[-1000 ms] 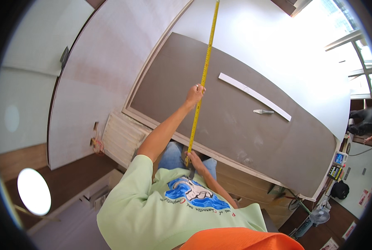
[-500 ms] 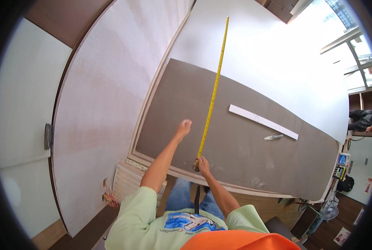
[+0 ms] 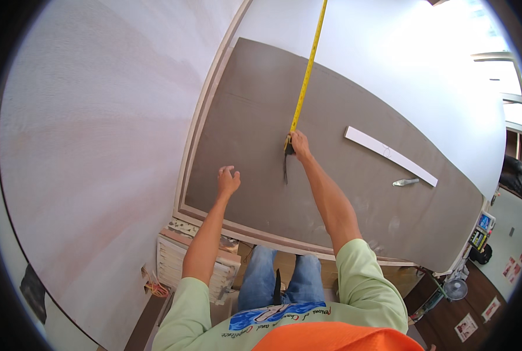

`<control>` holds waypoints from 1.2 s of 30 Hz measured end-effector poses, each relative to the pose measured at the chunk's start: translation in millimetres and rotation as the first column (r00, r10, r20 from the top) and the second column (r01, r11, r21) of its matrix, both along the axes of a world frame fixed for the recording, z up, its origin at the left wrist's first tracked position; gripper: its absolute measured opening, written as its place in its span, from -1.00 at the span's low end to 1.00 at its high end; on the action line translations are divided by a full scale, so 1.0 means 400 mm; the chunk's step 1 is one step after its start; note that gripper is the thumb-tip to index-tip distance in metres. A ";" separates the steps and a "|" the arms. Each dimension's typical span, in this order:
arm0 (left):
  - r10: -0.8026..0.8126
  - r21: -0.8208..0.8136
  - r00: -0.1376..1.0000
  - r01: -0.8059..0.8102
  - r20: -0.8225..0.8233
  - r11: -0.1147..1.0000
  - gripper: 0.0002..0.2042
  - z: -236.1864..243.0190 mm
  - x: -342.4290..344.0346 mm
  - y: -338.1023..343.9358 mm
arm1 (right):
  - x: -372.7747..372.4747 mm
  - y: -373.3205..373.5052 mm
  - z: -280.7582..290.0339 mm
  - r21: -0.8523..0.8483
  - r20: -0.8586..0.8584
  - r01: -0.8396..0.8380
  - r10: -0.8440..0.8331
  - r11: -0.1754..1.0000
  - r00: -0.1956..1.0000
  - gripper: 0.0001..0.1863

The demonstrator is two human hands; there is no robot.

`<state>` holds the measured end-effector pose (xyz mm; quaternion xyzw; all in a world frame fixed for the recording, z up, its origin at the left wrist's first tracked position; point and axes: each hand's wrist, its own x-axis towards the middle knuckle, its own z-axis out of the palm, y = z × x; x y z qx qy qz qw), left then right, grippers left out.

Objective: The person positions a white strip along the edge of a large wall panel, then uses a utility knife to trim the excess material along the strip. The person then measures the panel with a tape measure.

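Note:
My right hand (image 3: 299, 145) is closed around the case of a tape measure (image 3: 308, 70), over the brown part of the panel. Its yellow blade runs out from the case and away over the white surface, past the top of the view. A dark strap hangs down from the case. My left hand (image 3: 229, 181) is held over the near left part of the brown panel (image 3: 249, 111), apart from the tape. Its fingers are loosely bent and spread, with nothing in them.
On the panel's right side lie a long white strip (image 3: 389, 156) and a grey-handled knife (image 3: 405, 182). A pale wall (image 3: 109, 128) rises at left, with loose wires (image 3: 155, 288) low on it. A small fan (image 3: 455, 288) stands at the lower right.
My right hand has moved forward with the tape case, so less blade lies between the case and the far end. My left hand has drawn back to the left, and its fingers have spread.

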<state>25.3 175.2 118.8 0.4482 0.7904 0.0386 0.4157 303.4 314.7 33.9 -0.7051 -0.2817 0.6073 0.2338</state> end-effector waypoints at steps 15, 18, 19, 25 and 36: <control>-0.158 -0.136 0.978 0.140 -0.136 0.981 -0.13 -0.078 0.019 0.105 | -0.117 0.219 -0.094 -0.195 -0.036 0.109 -0.118 0.975 0.992 -0.79; -0.144 -0.152 0.981 0.123 -0.134 0.981 -0.10 -0.079 0.010 0.095 | -0.159 0.233 -0.082 -0.261 -0.042 0.136 -0.152 0.956 0.988 -0.79; -0.127 -0.156 0.983 0.106 -0.135 0.982 -0.10 -0.073 0.007 0.088 | -0.174 0.234 -0.085 -0.275 -0.043 0.133 -0.150 0.952 0.988 -0.79; -0.212 -0.149 0.968 0.192 -0.133 0.970 -0.06 -0.104 0.044 0.109 | -0.066 0.194 -0.273 -0.014 0.077 -0.076 0.076 0.997 0.994 -0.73; -0.162 -0.151 0.979 0.142 -0.124 0.978 -0.07 -0.106 0.017 0.089 | -0.167 0.120 -0.023 -0.238 -0.107 0.162 -0.191 0.958 0.976 -0.70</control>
